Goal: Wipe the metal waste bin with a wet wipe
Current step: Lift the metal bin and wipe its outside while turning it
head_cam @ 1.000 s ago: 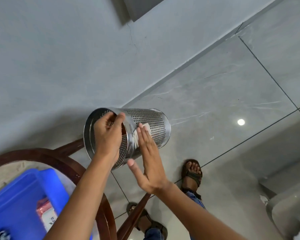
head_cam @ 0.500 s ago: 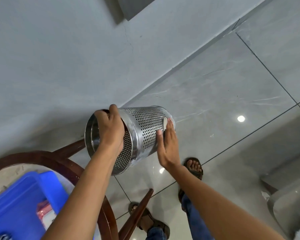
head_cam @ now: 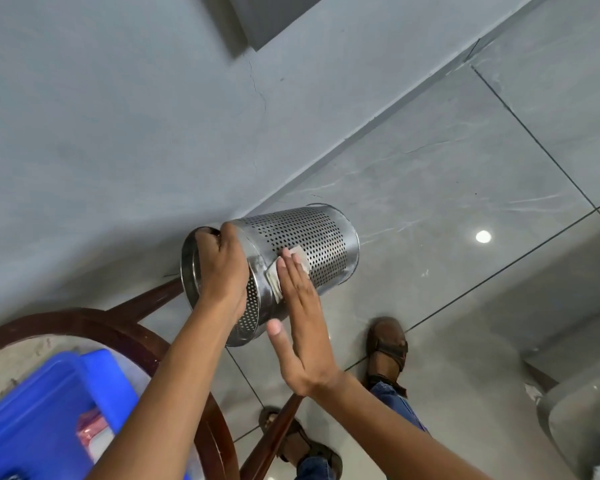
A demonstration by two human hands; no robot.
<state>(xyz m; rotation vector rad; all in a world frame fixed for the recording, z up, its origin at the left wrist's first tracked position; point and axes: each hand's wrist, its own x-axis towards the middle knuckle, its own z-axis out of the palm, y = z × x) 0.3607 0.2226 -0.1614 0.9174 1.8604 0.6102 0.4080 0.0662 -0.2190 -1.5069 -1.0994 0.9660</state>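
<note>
A perforated metal waste bin (head_cam: 312, 237) is held in the air on its side, its open mouth toward me at the left and its base pointing away to the right. My left hand (head_cam: 222, 271) grips the rim, with the fingers curled inside the mouth. My right hand (head_cam: 298, 327) lies flat against the bin's near side with the fingers straight. It presses a small white wet wipe (head_cam: 284, 271) onto the smooth band beside the holes. Most of the wipe is hidden under the fingers.
A round table with a dark wooden rim (head_cam: 94, 323) is at the lower left, bearing a blue plastic tub (head_cam: 35, 417). Below are glossy grey floor tiles (head_cam: 465, 188), my two sandalled feet (head_cam: 387, 344) and a grey wall (head_cam: 101, 116) behind the bin.
My right hand has slid with the wipe from the bin's far end back toward the rim. The bin has tilted a little; my left hand keeps its grip on the rim.
</note>
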